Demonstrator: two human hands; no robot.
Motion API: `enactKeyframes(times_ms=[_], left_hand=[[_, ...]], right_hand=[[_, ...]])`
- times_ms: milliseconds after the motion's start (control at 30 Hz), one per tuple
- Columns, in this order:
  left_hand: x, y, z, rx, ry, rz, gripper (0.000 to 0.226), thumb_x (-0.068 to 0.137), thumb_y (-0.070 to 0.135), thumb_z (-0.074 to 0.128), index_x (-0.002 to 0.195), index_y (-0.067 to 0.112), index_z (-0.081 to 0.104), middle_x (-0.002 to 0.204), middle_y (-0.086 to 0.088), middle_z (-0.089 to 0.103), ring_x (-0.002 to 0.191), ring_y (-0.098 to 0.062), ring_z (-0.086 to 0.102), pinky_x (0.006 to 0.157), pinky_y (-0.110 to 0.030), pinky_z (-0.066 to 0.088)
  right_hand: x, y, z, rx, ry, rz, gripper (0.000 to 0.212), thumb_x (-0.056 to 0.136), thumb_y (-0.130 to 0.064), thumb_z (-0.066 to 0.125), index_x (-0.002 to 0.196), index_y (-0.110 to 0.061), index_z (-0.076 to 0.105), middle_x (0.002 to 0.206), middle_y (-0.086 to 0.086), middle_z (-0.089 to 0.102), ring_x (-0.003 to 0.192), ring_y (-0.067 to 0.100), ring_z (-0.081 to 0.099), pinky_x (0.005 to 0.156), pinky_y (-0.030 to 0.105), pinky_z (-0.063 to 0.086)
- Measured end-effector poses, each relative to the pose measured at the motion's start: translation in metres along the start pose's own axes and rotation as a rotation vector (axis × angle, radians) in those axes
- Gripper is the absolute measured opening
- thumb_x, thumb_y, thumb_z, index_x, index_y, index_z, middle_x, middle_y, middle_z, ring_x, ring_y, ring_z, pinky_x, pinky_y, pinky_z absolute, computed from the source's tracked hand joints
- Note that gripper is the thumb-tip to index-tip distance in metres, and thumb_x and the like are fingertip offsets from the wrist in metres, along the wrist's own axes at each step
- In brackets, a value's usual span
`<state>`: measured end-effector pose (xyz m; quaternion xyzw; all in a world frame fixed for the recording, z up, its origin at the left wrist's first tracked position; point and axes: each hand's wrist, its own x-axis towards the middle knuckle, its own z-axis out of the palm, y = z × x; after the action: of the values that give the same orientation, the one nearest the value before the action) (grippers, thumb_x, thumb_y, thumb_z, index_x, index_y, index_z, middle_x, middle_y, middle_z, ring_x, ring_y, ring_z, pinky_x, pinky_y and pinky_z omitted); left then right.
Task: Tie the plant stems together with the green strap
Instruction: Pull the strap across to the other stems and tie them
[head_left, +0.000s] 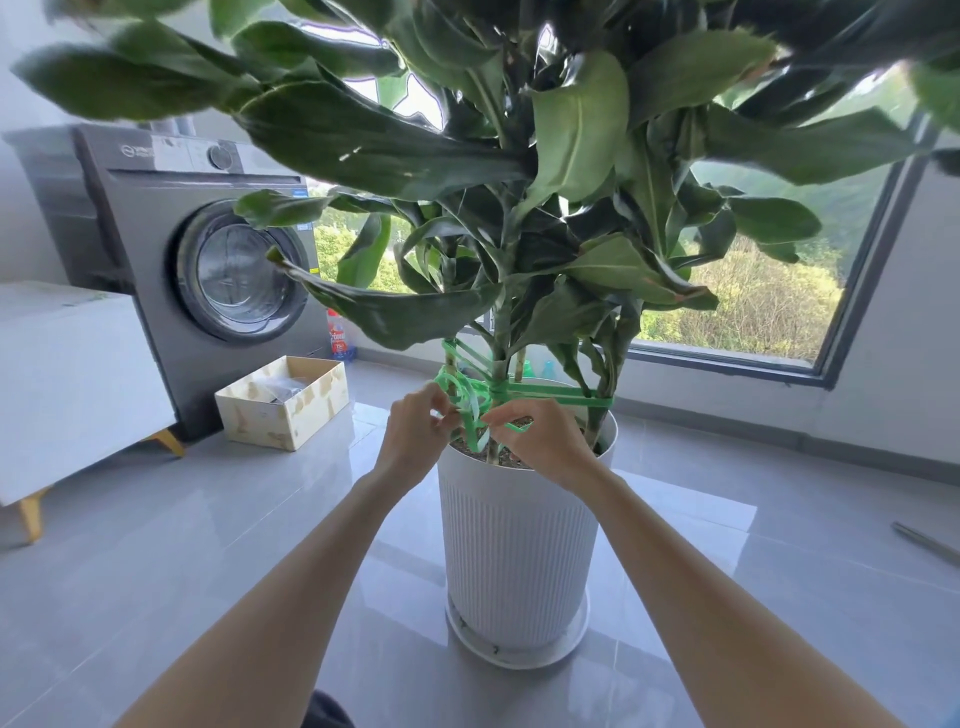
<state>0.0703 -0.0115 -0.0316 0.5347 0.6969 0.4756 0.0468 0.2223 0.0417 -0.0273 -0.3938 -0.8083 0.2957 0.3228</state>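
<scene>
Just above the rim of the white ribbed pot (511, 545), the green strap (550, 399) already runs in several taut bands from stem to stem, crossing between the left stem (451, 364), the middle stem (500, 338) and the right-hand stem (602, 400), so the winding looks largely done. What seems left is the fastening: a loose tangle of loops and a free tail hangs at the front left of the wrap, over the soil, and it does not yet look pulled tight or knotted, though the exact lay of the loops is hard to read. Both forearms reach up from the bottom of the view and meet at that tangle. The left hand (415, 436) has its fingers curled with the tips pinching a bit of strap at the left side of the loops. The right hand (540, 441), just beside it, has its fingers bent and pinches a short green end that sticks out to the right of its fingertips. The two hands sit close together, nearly touching, with the loose loops between them. Judging from this, the next step is to draw the ends through and cinch them so the bands stay tight on the stems.
</scene>
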Motion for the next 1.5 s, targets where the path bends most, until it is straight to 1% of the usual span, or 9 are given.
enactKeyframes(times_ms=[67, 167, 267, 500, 667, 900, 1167, 1333, 1500], left_hand=[[0.001, 0.000, 0.001, 0.002, 0.005, -0.005, 0.013, 0.086, 0.003, 0.063, 0.081, 0.005, 0.051, 0.079, -0.001, 0.056, 0.061, -0.005, 0.057, 0.047, -0.013, 0.045], [0.003, -0.001, 0.004, -0.012, -0.001, -0.001, 0.015, 0.086, 0.003, 0.062, 0.079, 0.008, 0.050, 0.083, -0.005, 0.060, 0.070, -0.019, 0.064, 0.057, -0.027, 0.052], [0.005, -0.002, 0.007, 0.015, -0.018, 0.019, 0.015, 0.086, 0.005, 0.063, 0.079, 0.010, 0.050, 0.088, -0.004, 0.062, 0.072, -0.020, 0.063, 0.064, -0.035, 0.055], [0.004, -0.013, 0.009, 0.097, -0.062, 0.114, 0.012, 0.087, 0.005, 0.063, 0.096, 0.007, 0.056, 0.093, -0.003, 0.067, 0.078, -0.015, 0.064, 0.063, -0.018, 0.047], [0.001, -0.021, 0.012, 0.179, -0.140, 0.183, 0.013, 0.087, 0.003, 0.061, 0.098, 0.008, 0.067, 0.097, -0.005, 0.071, 0.090, -0.017, 0.067, 0.079, -0.023, 0.051], [0.005, -0.028, 0.019, 0.247, -0.090, 0.201, 0.025, 0.090, -0.001, 0.054, 0.102, 0.011, 0.072, 0.103, -0.004, 0.072, 0.092, -0.017, 0.067, 0.082, -0.025, 0.051], [0.009, -0.037, 0.028, 0.561, -0.149, 0.259, 0.042, 0.089, -0.002, 0.049, 0.123, 0.021, 0.060, 0.121, -0.004, 0.064, 0.109, -0.025, 0.060, 0.092, -0.033, 0.044], [0.013, -0.053, 0.024, 0.678, -0.108, 0.124, 0.038, 0.093, -0.001, 0.037, 0.113, 0.022, 0.059, 0.113, -0.002, 0.063, 0.113, -0.023, 0.048, 0.093, -0.037, 0.036], [0.014, -0.058, 0.019, 0.740, -0.187, 0.082, 0.027, 0.097, 0.008, 0.039, 0.110, 0.025, 0.056, 0.113, 0.001, 0.059, 0.111, -0.022, 0.047, 0.087, -0.037, 0.037]], right_hand=[[0.000, -0.002, 0.002, 0.010, -0.071, 0.004, 0.018, 0.084, -0.018, 0.062, 0.087, -0.032, 0.073, 0.078, -0.015, 0.065, 0.050, 0.008, 0.050, 0.053, 0.020, 0.041], [0.000, -0.003, 0.003, 0.027, -0.162, 0.020, 0.020, 0.081, -0.015, 0.061, 0.076, -0.033, 0.070, 0.098, 0.000, 0.068, 0.062, 0.011, 0.052, 0.063, 0.025, 0.045], [-0.001, -0.002, 0.001, 0.116, -0.260, 0.066, 0.006, 0.083, -0.021, 0.064, 0.082, -0.025, 0.068, 0.098, 0.002, 0.066, 0.074, 0.010, 0.053, 0.072, 0.029, 0.049], [-0.003, 0.001, -0.009, 0.245, -0.361, 0.155, 0.006, 0.090, -0.013, 0.058, 0.090, -0.010, 0.063, 0.079, 0.002, 0.068, 0.058, 0.007, 0.046, 0.061, 0.019, 0.043], [-0.005, 0.001, -0.017, 0.275, -0.383, 0.227, 0.011, 0.090, -0.010, 0.053, 0.082, -0.014, 0.060, 0.068, -0.003, 0.061, 0.051, 0.008, 0.040, 0.065, 0.023, 0.045], [-0.006, 0.001, -0.028, 0.424, -0.519, 0.281, 0.016, 0.090, -0.005, 0.050, 0.075, -0.011, 0.054, 0.060, -0.002, 0.058, 0.049, 0.011, 0.036, 0.061, 0.020, 0.048], [-0.005, 0.005, -0.029, 0.361, -0.579, 0.331, 0.026, 0.090, -0.012, 0.042, 0.065, -0.014, 0.037, 0.044, -0.005, 0.036, 0.035, 0.008, 0.029, 0.060, 0.023, 0.046], [0.000, 0.007, -0.023, 0.152, -0.567, 0.281, 0.023, 0.096, -0.023, 0.049, 0.075, -0.015, 0.051, 0.053, 0.000, 0.028, 0.040, 0.011, 0.025, 0.049, 0.021, 0.046], [0.001, 0.010, -0.027, 0.011, -0.666, 0.266, 0.020, 0.098, -0.028, 0.048, 0.082, -0.020, 0.059, 0.053, -0.004, 0.040, 0.043, 0.008, 0.037, 0.062, 0.023, 0.048]])
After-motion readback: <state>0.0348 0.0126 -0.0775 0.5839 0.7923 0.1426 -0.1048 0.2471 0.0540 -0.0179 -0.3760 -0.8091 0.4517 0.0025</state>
